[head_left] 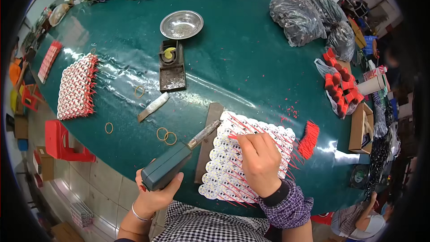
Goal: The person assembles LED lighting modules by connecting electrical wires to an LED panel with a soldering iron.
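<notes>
My left hand (pixel 157 197) is wrapped around a dark green soldering gun (pixel 165 169). Its metal tip reaches the upper left edge of a panel of round white LED boards (pixel 219 170). Over that panel, my right hand (pixel 260 163) pinches a thin red wire (pixel 232 136) close to the tip; whether they touch is too small to tell. Red wires stick out from many of the boards. Along the panel's left side lies a flat brown bar (pixel 201 163). A bundle of cut red wires (pixel 309 140) rests to the right of the panel.
Beyond the gun lie a taped blade (pixel 153 106), rubber bands (pixel 170 138), a soldering stand (pixel 173 78) and a metal bowl (pixel 182 24). Wired panels (pixel 76 87) are stacked left. Plastic bags (pixel 298 18) and red wire bundles (pixel 342 90) sit right, near a cardboard box (pixel 358 130).
</notes>
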The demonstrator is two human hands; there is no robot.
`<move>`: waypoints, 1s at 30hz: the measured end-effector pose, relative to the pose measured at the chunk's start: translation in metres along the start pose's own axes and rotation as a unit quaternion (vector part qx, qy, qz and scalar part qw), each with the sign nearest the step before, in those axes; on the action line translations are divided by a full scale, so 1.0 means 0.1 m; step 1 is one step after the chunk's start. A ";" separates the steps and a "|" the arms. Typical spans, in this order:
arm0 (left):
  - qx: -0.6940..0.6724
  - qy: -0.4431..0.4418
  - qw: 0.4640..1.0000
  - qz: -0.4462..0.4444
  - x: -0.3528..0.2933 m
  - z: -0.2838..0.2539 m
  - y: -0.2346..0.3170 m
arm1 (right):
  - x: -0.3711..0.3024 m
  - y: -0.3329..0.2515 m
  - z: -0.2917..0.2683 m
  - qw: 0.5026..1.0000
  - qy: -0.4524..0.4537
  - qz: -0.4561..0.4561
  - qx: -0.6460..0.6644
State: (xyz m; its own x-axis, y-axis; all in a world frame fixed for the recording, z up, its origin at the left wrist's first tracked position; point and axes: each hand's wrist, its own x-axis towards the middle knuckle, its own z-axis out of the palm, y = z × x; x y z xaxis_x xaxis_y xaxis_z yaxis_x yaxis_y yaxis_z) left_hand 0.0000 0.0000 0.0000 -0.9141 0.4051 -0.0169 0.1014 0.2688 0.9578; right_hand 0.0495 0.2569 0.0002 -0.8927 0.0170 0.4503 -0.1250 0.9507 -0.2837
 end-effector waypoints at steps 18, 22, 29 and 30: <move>-0.021 0.000 1.000 -0.010 0.05 0.00 -0.04 | -0.05 0.01 0.29 0.999 -0.001 -0.002 0.052; -0.008 -0.006 1.000 -0.008 0.05 0.01 -0.03 | -0.04 0.00 0.28 0.999 -0.004 0.000 0.053; 0.019 -0.012 1.000 -0.002 0.06 0.01 0.01 | -0.04 0.01 0.29 0.999 0.003 -0.006 0.047; 0.020 -0.011 1.000 -0.002 0.05 0.01 0.00 | -0.03 0.01 0.29 0.999 0.003 -0.006 0.048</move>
State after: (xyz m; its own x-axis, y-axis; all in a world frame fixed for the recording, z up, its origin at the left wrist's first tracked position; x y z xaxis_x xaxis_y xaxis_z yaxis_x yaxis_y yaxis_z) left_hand -0.0047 0.0027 -0.0002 -0.9054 0.4236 -0.0278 0.1135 0.3046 0.9457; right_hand 0.0399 0.2487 -0.0262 -0.8885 0.0087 0.4587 -0.1760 0.9168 -0.3584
